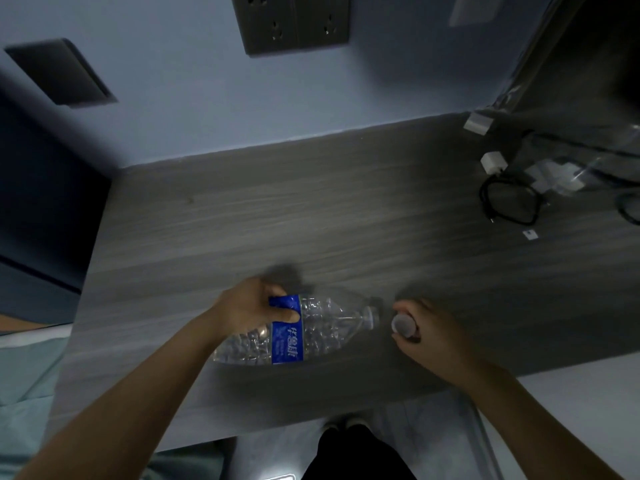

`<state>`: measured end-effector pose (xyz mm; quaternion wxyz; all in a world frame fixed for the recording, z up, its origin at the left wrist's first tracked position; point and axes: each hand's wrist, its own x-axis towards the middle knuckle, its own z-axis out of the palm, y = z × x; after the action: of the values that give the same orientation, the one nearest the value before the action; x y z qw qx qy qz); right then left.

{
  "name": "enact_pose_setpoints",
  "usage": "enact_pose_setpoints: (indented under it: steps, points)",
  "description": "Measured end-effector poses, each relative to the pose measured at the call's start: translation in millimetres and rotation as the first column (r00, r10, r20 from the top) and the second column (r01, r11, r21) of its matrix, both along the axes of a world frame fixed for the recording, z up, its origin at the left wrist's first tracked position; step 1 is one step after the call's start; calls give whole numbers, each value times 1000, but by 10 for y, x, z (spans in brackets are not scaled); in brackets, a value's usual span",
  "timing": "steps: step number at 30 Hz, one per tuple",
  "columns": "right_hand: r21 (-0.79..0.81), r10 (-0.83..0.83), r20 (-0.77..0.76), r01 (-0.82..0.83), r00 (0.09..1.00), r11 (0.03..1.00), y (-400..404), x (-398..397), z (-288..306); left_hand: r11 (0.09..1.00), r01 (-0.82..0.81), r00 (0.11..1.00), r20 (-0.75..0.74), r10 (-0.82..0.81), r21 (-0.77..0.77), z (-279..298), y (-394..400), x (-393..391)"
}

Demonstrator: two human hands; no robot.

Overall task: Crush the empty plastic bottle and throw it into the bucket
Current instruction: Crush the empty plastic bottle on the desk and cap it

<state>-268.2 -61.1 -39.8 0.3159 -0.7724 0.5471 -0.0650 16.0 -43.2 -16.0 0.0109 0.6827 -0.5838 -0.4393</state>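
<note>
Wall (194,109): blue-grey, behind the table, with a dark socket plate (294,20) high up and a dark flat plate (60,72) to the left.
Table (277,216): grey wood grain, pushed up to the wall.
Plastic bottle (311,329): clear and crinkly, with a blue label (287,337). It lies on its side at the near part of the table. Its open neck points right, toward the right hand.
Left hand (249,306): closed around the bottle at the label, thumb on top, holding it down on the table.
Right hand (419,332): fingers curled around the bottle cap (403,323), just beside the bottle's neck and not touching it.
Black cable (509,202): coiled in a loop at the far right of the table.
White plug (493,162): by the cable, near the wall.
Floor (571,410): pale, below the table edge, with dark trouser legs (353,455) near the bottom.
</note>
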Motion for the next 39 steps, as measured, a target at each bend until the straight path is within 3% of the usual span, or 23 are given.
enact_pose_setpoints:
  steps: [3,9,14,22,28,39]
  points:
    - [68,38,123,-46,992,997,17,88,52,1000,8,1000,-8,-9,-12,24,34,16]
    - [190,-125,398,52,909,980,21,177,125,1000,4,1000,1,-4,-17,66,54,66]
    - [312,-237,526,74,817,947,-9,168,154,1000,-11,999,-30,10,-27,89,65,84]
    - [411,-320,604,59,730,910,14,176,30,997,-83,989,-120,83,6,69,124,114]
    - [397,-284,619,20,732,917,8,165,45,989,-135,969,-203,144,55,85,174,111]
    - [403,-297,597,41,746,914,31,163,72,995,-98,988,-125,96,-10,95,181,81]
